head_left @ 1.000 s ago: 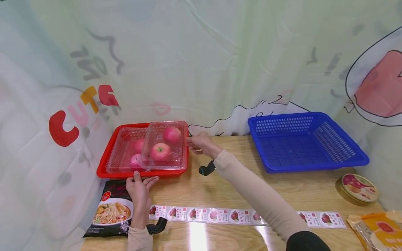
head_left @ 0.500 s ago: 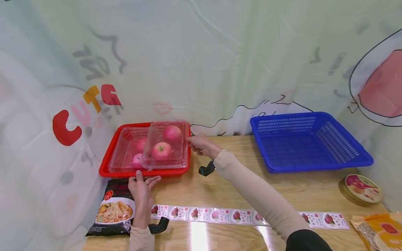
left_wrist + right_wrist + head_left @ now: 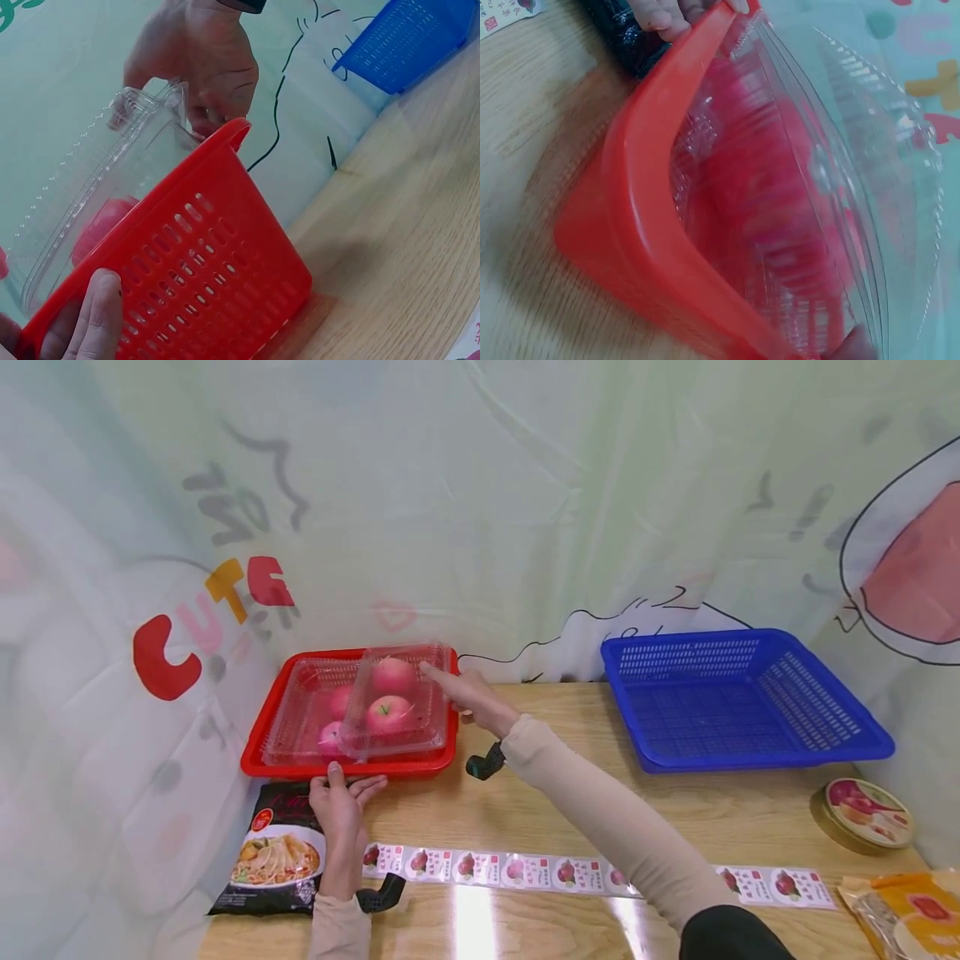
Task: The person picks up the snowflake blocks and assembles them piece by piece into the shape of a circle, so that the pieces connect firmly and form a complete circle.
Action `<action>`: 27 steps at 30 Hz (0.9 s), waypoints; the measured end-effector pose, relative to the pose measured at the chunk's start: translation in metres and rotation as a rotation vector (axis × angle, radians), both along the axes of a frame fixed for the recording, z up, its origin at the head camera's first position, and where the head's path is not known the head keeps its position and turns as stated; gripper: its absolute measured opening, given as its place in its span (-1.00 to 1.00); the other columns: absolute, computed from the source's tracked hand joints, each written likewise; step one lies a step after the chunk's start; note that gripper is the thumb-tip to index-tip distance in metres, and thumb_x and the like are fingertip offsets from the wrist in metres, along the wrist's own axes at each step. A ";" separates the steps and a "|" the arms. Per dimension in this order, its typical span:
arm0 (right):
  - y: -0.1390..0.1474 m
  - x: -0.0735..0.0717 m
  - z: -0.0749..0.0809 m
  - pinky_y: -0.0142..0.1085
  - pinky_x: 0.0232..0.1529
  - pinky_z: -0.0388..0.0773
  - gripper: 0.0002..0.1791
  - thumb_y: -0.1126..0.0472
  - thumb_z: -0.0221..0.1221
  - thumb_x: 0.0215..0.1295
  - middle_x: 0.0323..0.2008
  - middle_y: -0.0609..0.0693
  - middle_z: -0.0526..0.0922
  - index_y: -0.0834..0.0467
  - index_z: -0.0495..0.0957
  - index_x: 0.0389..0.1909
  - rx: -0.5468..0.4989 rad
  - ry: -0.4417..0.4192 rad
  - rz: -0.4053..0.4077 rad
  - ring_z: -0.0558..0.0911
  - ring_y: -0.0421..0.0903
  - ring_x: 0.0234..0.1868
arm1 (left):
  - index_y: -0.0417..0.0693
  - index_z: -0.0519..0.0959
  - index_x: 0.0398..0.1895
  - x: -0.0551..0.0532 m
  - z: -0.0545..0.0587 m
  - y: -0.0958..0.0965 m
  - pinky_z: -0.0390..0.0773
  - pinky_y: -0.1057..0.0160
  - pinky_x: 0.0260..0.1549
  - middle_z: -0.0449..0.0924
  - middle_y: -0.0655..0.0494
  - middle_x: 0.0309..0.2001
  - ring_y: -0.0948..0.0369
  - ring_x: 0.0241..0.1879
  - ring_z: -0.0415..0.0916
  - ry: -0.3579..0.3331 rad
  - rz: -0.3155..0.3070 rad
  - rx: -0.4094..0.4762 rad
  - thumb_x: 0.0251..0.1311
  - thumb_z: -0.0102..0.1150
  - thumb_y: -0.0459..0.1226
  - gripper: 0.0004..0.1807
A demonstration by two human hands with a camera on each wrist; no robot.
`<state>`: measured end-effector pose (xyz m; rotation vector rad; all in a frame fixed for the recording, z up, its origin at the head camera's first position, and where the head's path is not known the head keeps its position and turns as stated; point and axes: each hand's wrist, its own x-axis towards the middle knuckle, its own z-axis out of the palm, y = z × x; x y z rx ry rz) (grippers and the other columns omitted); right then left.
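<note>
The right hand (image 3: 476,697) has advanced from the edge over the top of the clear box (image 3: 426,732), which now tilts more steeply above the right half of the red basket (image 3: 412,766), suggesting unfinished adjustment. Its narrow grip pinches the box edge; the left hand (image 3: 337,810) clasps the near rim.

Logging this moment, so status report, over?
Left hand grips red basket. Right hand touches tilted clear container. Red basket's rim close beside right hand.
</note>
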<state>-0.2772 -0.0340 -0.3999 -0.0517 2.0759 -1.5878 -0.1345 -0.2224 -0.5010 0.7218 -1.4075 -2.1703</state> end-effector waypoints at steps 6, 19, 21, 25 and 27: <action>-0.007 0.005 0.000 0.09 0.17 0.72 -0.45 -0.16 0.24 0.50 0.13 0.12 0.74 0.20 0.55 0.22 0.033 0.039 -0.003 0.71 0.06 0.07 | -0.25 0.21 0.13 -0.001 0.000 0.001 0.81 0.17 -0.34 0.55 -0.32 -0.09 0.16 -0.51 0.79 0.005 -0.003 -0.002 0.71 -0.21 -0.16 -0.72; -0.016 0.006 0.012 -0.19 -0.22 0.77 -0.62 -0.13 0.37 0.37 -0.30 -0.03 0.72 0.11 0.55 -0.22 0.272 0.191 -0.065 0.71 -0.07 -0.29 | -0.18 0.22 0.04 0.002 0.000 0.000 0.81 0.19 -0.31 0.56 -0.27 -0.16 0.16 -0.50 0.78 -0.002 -0.016 -0.008 0.71 -0.18 -0.13 -0.74; -0.017 0.006 0.014 -0.27 -0.34 0.69 -0.61 -0.13 0.36 0.38 -0.31 -0.03 0.70 0.13 0.57 -0.18 0.283 0.195 -0.059 0.70 -0.05 -0.29 | -0.18 0.22 0.04 0.002 0.000 0.000 0.81 0.19 -0.30 0.57 -0.26 -0.16 0.16 -0.50 0.78 -0.007 -0.017 -0.012 0.71 -0.18 -0.13 -0.74; -0.020 0.009 0.016 -0.30 -0.39 0.66 -0.60 -0.13 0.29 0.43 -0.40 0.00 0.69 0.16 0.60 -0.24 0.279 0.235 -0.026 0.68 -0.03 -0.34 | -0.17 0.22 0.04 0.003 0.000 0.000 0.81 0.18 -0.30 0.58 -0.24 -0.19 0.15 -0.49 0.79 0.002 -0.021 -0.008 0.70 -0.18 -0.12 -0.73; -0.021 0.011 0.018 -0.27 -0.30 0.74 -0.63 -0.12 0.24 0.46 -0.36 0.01 0.71 0.15 0.58 -0.19 0.243 0.254 -0.003 0.71 -0.04 -0.34 | -0.16 0.22 0.02 0.003 0.000 0.000 0.81 0.18 -0.30 0.59 -0.22 -0.21 0.15 -0.49 0.79 0.009 -0.021 -0.002 0.70 -0.18 -0.11 -0.74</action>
